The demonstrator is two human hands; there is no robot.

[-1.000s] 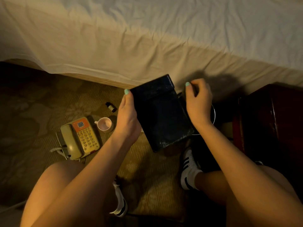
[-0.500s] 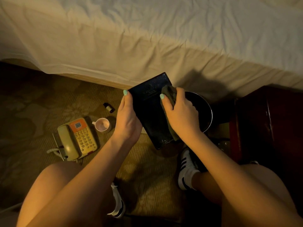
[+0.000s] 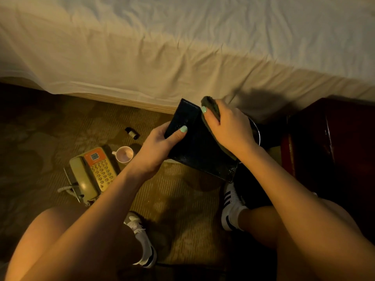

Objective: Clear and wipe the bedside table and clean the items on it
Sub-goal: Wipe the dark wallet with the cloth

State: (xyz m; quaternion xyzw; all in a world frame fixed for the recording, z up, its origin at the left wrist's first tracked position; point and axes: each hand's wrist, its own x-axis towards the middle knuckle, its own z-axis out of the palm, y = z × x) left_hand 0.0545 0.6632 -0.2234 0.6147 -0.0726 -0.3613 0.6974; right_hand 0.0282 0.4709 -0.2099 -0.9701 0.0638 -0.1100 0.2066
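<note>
A flat black rectangular item (image 3: 196,149) is held tilted above the carpet. My left hand (image 3: 160,147) grips its left edge, thumb on the top face. My right hand (image 3: 227,126) grips a dark green cloth (image 3: 211,107) and presses it against the item's upper right edge. Behind my right hand a dark round basin (image 3: 256,131) stands on the floor, mostly hidden. The dark red bedside table (image 3: 332,142) is at the right.
On the carpet at the left lie a beige and orange telephone (image 3: 93,173), a small pink cup (image 3: 124,154) and a little dark bottle (image 3: 132,133). The bed with a white sheet (image 3: 182,47) runs across the back. My knees and shoes fill the foreground.
My right hand brought the cloth onto the black item and slid it up to the top right edge. My left thumb moved onto the item's face.
</note>
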